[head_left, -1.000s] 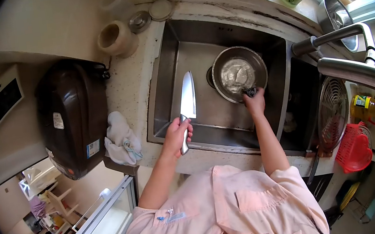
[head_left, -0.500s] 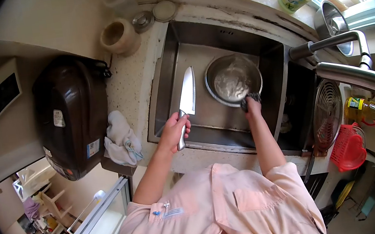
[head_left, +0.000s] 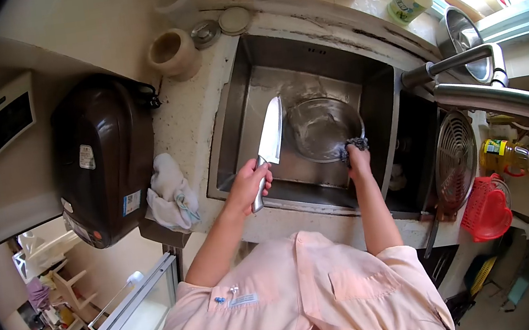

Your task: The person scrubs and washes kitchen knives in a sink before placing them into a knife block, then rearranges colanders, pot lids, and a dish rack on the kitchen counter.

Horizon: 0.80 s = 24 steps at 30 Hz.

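Observation:
My left hand (head_left: 250, 185) is wrapped round the metal handle of a kitchen knife (head_left: 270, 131), whose broad blade points away from me over the sink (head_left: 254, 86). In my right hand (head_left: 359, 160) is a dark, curly scouring pad (head_left: 353, 146), pressed close to the near right rim of a metal bowl (head_left: 327, 133). The bowl is in the sink, tilted, its far side low. Water spreads over the sink floor beyond it.
A faucet (head_left: 452, 65) reaches in from the right. Left of the sink lie a white cloth (head_left: 171, 194) and a dark brown water boiler (head_left: 103, 159). A clay pot (head_left: 173, 51) stands at the back left, a spray bottle (head_left: 413, 0) by the window. A red basket (head_left: 486, 209) sits at the right.
The bowl has tipped away from me, and its water has run out onto the sink floor. My right hand has moved slightly nearer me; the knife's blade has swung slightly right.

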Motion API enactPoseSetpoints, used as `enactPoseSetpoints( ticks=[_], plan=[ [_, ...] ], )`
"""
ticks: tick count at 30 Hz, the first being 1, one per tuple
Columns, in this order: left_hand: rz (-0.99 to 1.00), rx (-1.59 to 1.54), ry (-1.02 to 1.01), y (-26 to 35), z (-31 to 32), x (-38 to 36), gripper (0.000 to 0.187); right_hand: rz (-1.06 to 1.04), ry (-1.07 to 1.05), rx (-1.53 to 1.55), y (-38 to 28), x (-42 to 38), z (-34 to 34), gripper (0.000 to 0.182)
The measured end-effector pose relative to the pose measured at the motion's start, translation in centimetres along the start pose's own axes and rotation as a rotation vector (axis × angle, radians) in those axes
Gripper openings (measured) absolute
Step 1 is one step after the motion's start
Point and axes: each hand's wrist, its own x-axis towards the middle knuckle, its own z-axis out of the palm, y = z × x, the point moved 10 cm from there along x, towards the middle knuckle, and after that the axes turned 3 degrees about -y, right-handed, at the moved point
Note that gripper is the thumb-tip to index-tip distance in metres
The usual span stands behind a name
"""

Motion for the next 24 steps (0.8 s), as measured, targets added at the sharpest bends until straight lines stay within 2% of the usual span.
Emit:
enactPoseSetpoints(
  ticks=[1,4,5,8,9,12,16,20,24],
  plan=[
    [0.009,-0.005,-0.007,-0.1,-0.1,0.0,0.013,-0.059,0.027,0.001,-2.6,-2.0,-0.1,0.029],
    [0.018,-0.031,-0.007,0.0,-0.3,0.0,0.013,-0.538,-0.011,-0.499,-8.5,-2.5,1.3,0.026],
    [0.03,-0.036,-0.009,0.2,-0.2,0.0,0.013,-0.794,0.069,-0.714,-13.9,-8.7,3.6,0.022],
    [0.058,-0.056,-0.001,0.6,-0.5,-0.3,0.013,-1.051,0.083,-1.004,-18.3,-15.3,5.7,0.021],
    [0.064,-0.062,0.009,0.7,-0.7,-0.3,0.012,-1.221,0.067,-0.982,-19.7,-18.0,6.0,0.025],
    [0.076,-0.059,0.016,0.7,-0.9,-0.1,0.013,-1.332,0.065,-1.052,-21.9,-21.9,5.1,0.029],
    [0.088,-0.091,0.001,0.8,-0.9,0.3,0.011,-1.539,0.111,-1.016,-24.2,-25.9,4.1,0.021],
    [0.08,-0.098,0.016,0.5,-1.4,0.8,0.011,-1.63,0.178,-1.011,-25.6,-26.9,4.1,0.019],
    [0.056,-0.091,0.043,0.4,-1.7,0.7,0.013,-1.469,0.254,-0.956,-24.7,-21.6,4.5,0.022]
  ],
)
